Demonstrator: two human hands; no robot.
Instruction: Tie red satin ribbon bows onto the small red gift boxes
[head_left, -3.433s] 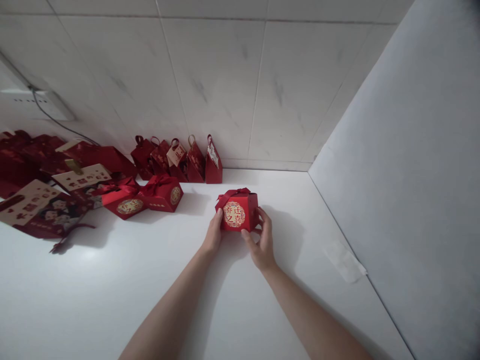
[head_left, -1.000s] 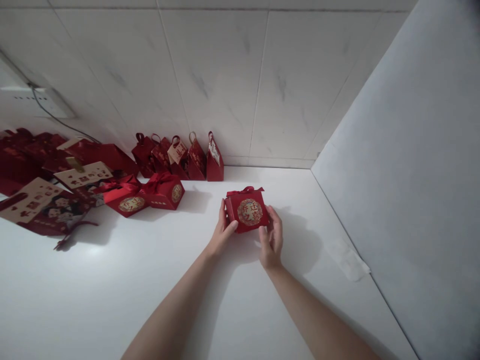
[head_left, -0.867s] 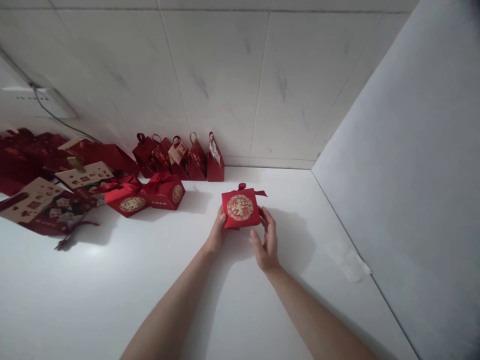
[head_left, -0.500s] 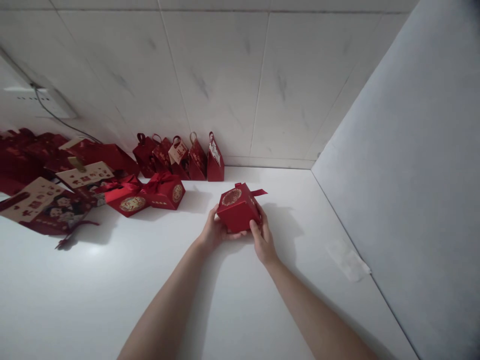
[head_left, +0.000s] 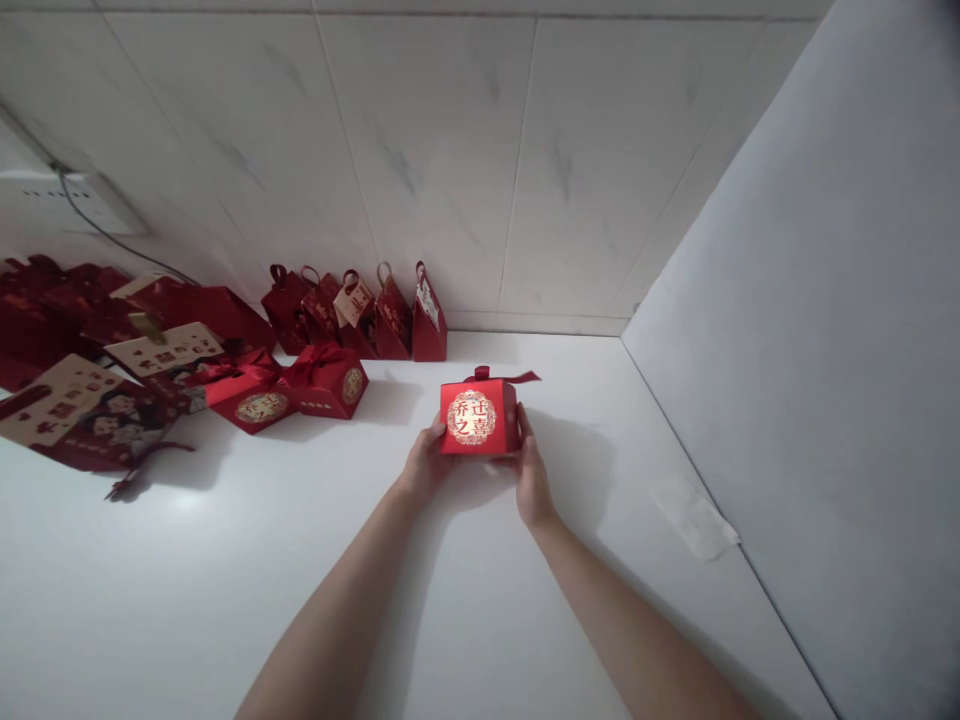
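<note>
A small red gift box (head_left: 478, 418) with a round gold emblem and gold characters faces me, just above the white table. A red ribbon (head_left: 517, 378) sticks out behind its top to the right. My left hand (head_left: 426, 462) grips the box at its left side, thumb against the front edge and the other fingers hidden beneath or behind. On the right side, my right hand (head_left: 532, 475) is closed around the box, with some fingers under it. Two similar red boxes with bows, one gift box (head_left: 259, 405) and another gift box (head_left: 337, 385), sit to the left.
Several upright red pouch-shaped boxes (head_left: 392, 325) line the tiled wall (head_left: 435, 150). More red and cream boxes (head_left: 90, 410) crowd the far left, below a power strip (head_left: 82, 200) with a cable. A white tissue (head_left: 697, 520) lies near the right panel (head_left: 840, 350).
The gift box has been tilted in my hands, so its gold emblem side, previously facing up, now faces me. Both hands still hold it in about the same place.
</note>
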